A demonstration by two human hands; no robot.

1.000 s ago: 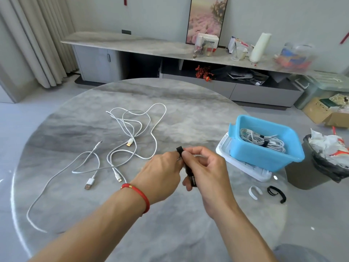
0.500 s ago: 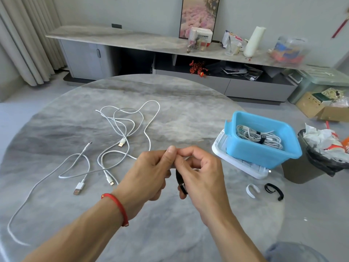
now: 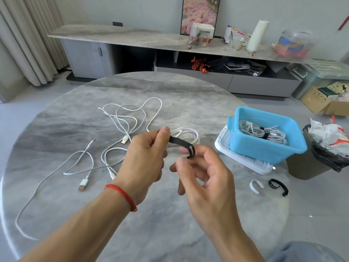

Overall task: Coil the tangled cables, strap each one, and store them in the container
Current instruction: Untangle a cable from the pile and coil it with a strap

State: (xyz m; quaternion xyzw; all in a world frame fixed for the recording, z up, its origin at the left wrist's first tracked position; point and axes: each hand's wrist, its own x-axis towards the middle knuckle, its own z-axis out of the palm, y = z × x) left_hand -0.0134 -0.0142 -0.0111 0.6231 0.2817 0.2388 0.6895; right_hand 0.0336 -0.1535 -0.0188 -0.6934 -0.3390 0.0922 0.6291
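Round grey marble table under everything. Blue container at the right, tilted on a white lid, holding strapped white coils. Tangled white cables sprawled at left centre, loose loops crossing, USB plugs at the ends. Small white coiled cable lying beyond the hands. Left hand raised at centre, thumb and forefinger pinching one end of a black strap. Right hand just beside, fingers loosely curled, a fingertip touching the strap's slotted end. Spare white strap and spare black strap near right.
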